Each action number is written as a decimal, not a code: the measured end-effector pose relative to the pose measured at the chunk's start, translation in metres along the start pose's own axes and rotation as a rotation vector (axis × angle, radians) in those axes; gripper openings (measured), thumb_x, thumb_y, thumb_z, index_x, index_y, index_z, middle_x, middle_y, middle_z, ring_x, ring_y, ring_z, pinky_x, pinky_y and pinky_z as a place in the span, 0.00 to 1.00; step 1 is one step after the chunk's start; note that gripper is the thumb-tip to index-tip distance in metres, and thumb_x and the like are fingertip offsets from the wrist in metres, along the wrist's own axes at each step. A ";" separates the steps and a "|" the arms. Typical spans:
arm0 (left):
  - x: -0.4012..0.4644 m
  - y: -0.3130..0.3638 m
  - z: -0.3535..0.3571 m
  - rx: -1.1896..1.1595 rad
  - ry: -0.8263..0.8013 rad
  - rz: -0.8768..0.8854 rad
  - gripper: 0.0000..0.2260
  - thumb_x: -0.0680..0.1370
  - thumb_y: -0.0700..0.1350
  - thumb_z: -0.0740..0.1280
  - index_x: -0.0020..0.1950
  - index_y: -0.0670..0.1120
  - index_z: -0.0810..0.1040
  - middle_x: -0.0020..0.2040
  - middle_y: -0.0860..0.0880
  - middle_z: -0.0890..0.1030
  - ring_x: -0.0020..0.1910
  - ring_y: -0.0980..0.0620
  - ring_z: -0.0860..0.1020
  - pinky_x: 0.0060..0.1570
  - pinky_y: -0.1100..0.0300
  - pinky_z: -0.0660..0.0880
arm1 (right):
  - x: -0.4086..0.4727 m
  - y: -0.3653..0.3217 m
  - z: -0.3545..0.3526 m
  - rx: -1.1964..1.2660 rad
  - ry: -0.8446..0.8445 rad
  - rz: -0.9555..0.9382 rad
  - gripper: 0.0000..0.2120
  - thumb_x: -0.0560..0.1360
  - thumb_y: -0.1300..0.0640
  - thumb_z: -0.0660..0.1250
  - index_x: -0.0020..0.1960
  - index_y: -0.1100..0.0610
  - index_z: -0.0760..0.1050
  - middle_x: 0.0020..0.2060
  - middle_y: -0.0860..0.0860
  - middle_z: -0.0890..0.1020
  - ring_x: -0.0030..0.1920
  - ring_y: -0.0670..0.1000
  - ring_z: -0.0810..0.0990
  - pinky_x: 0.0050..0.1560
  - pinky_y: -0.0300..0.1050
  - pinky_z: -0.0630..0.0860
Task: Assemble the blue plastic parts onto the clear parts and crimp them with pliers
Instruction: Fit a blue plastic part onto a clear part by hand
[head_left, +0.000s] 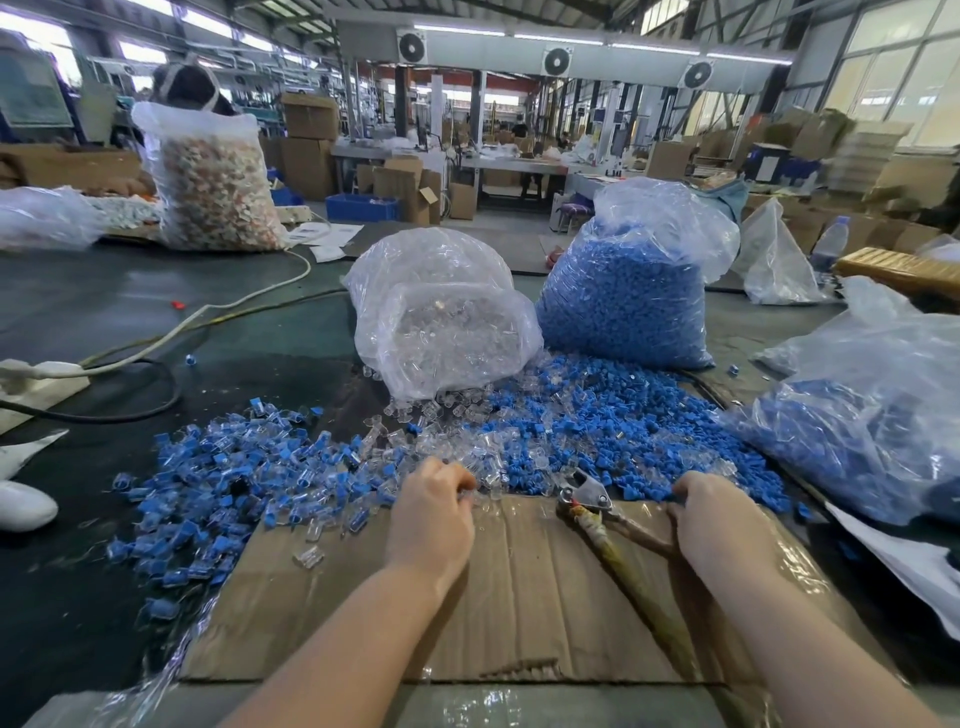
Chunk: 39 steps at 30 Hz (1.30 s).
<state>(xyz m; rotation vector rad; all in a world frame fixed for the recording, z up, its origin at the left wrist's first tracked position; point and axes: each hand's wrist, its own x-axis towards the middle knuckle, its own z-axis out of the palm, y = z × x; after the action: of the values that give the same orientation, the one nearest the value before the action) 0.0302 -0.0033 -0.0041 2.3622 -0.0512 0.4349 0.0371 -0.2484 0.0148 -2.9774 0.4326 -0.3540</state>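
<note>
While both hands work the pile, watch these:

Left hand (434, 512): fingers curled into the clear parts (467, 452) at the far edge of the cardboard (519, 587); I cannot tell if you've pinched one.
Right hand (714, 519): fingers curled into the blue parts (623, 421) at the cardboard's far right edge; grip hidden.
Pliers (597, 506): lying on the cardboard between your hands, unheld, jaws slightly apart.
Risk 1: clear and blue parts are mixed there, so you could grab the wrong one.
Risk 2: your right wrist is just beside the plier handles; a bump could shove them into the pile.
Clear bag (441, 317): clear parts, mouth spilling onto the table.
Blue bag (628, 296): blue parts, upright, behind the pile.
Right-edge bag (857, 431): blue pieces.
Left pile (234, 467): blue-and-clear pieces, likely assembled.
</note>
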 end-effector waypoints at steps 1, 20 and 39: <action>-0.001 0.001 0.003 -0.005 -0.002 -0.002 0.07 0.78 0.41 0.64 0.54 0.46 0.78 0.51 0.51 0.76 0.49 0.56 0.73 0.54 0.66 0.70 | 0.001 0.000 0.000 -0.009 0.014 -0.008 0.04 0.77 0.61 0.63 0.48 0.55 0.76 0.40 0.49 0.76 0.40 0.50 0.74 0.40 0.43 0.74; -0.007 -0.004 0.012 0.100 -0.036 0.093 0.16 0.75 0.55 0.65 0.62 0.53 0.75 0.51 0.55 0.73 0.52 0.57 0.70 0.54 0.65 0.67 | -0.063 -0.095 0.014 0.469 0.124 -0.363 0.08 0.77 0.58 0.62 0.51 0.54 0.79 0.46 0.48 0.80 0.50 0.50 0.74 0.55 0.40 0.66; -0.008 0.006 0.005 -0.130 0.001 0.070 0.04 0.75 0.41 0.69 0.43 0.50 0.79 0.39 0.58 0.74 0.39 0.62 0.72 0.41 0.78 0.66 | -0.071 -0.088 0.020 0.671 0.165 -0.252 0.08 0.75 0.65 0.66 0.52 0.58 0.80 0.46 0.50 0.81 0.45 0.49 0.77 0.47 0.34 0.68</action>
<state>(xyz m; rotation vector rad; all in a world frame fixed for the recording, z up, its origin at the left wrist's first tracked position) 0.0234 -0.0119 -0.0060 2.2370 -0.1571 0.4530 -0.0001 -0.1419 -0.0072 -2.3473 -0.0554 -0.6265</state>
